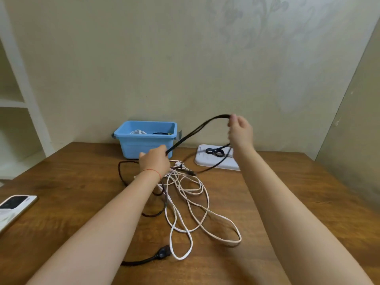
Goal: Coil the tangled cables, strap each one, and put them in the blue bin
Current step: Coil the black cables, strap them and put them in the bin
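Cables lay in one tangle on the wooden table (67,202), between the person's two forearms: white cable (186,204) in many loose loops, and dark cable threaded through it, how many separate leads I could not tell. One black plug (163,253) lay at the near edge of the heap. Raised above the tangle was a doubled length of black cable (194,132), held at both ends. The left hand (155,161) gripped its lower end with curled fingers, just in front of the blue bin (146,140). The right hand (239,130), higher and to the right, pinched the folded top of that length. The bin stood at the far edge of the table against the wall, with one white coil and one black coil showing inside. Right of it sat one white tray (207,161) carrying two black strap rings (214,152). One phone (15,204) lay at the table's left edge.
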Available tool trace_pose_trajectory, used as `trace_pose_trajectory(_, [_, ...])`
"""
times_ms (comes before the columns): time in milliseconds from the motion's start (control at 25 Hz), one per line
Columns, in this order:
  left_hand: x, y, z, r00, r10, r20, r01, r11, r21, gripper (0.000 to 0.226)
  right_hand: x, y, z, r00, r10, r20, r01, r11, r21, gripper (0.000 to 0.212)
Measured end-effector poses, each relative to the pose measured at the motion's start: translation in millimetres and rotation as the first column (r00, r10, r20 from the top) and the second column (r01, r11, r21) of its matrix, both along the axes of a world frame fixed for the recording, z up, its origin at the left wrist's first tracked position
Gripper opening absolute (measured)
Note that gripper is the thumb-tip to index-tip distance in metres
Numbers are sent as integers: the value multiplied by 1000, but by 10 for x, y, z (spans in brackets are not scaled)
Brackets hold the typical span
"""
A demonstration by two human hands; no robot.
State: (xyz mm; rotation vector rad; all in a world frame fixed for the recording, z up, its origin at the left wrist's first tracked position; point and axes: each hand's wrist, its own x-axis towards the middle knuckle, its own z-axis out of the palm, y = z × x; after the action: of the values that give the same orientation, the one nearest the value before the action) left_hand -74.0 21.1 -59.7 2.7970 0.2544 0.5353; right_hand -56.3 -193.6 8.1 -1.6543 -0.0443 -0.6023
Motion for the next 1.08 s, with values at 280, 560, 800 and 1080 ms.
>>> trace_pose_trajectory(280, [-137,-266,636,976,-81,204,15,952,306,20,-219,-41,-27,978,-66,-199,-57,830,-556,51])
trace_pose_trajectory(560, [-198,-446,545,993,-110,42,90,935,342,18,-486,201,52,996,57,-62,-84,714,-695,50])
trace_pose_trajectory(800, [-126,44,374,993,120,1,-115,949,295,21,-189,-394,-199,833,-546,92,429,530,-732,50])
trace_pose_trajectory(1080, [-143,-388,376,997,-77,32,57,911,408,24,-289,188,-291,968,62,-243,-221,668,-711,38])
